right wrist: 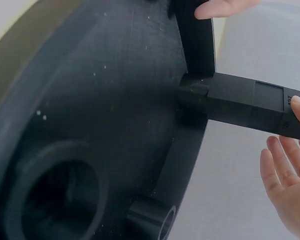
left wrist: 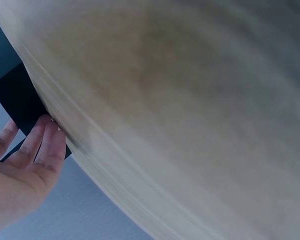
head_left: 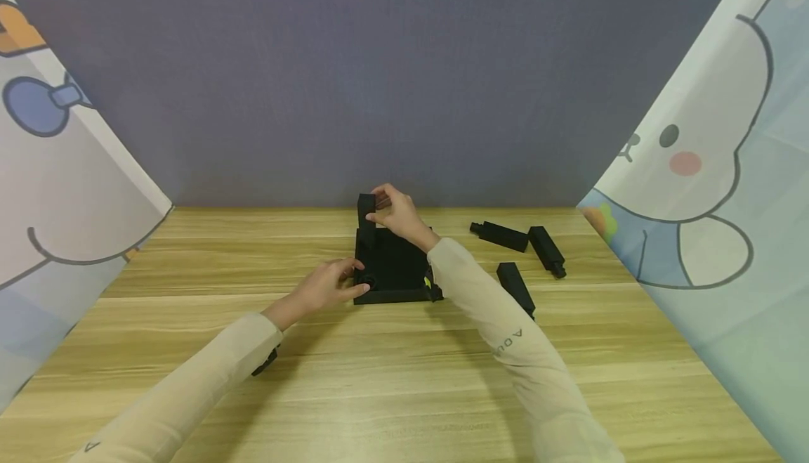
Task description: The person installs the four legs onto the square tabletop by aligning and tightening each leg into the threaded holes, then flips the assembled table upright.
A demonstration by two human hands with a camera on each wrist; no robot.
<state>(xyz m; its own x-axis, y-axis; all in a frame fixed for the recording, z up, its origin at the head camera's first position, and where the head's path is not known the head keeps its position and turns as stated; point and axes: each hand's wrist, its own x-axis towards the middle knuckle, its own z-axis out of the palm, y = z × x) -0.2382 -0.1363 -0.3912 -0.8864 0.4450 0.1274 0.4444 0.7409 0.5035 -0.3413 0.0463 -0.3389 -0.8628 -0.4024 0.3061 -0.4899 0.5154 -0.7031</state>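
A black square base (head_left: 395,266) with raised rims lies on the wooden table. On its far left corner a black square-section leg (head_left: 366,218) stands upright, its lower end at the corner in the right wrist view. My right hand (head_left: 399,217) holds the leg's upper part, the thumb on one face and the fingers at another. My left hand (head_left: 324,287) grips the base's near left corner, thumb and forefinger over the rim. Round sockets (right wrist: 60,200) show on the base in the right wrist view. My sleeve (left wrist: 170,130) fills most of the left wrist view.
Three more black legs lie to the right of the base: one at the back (head_left: 502,235), one farther right (head_left: 546,251) and one nearer (head_left: 515,287). A grey panel (head_left: 379,83) rises behind the wooden table (head_left: 404,379). Cartoon-printed panels (head_left: 701,154) flank the sides.
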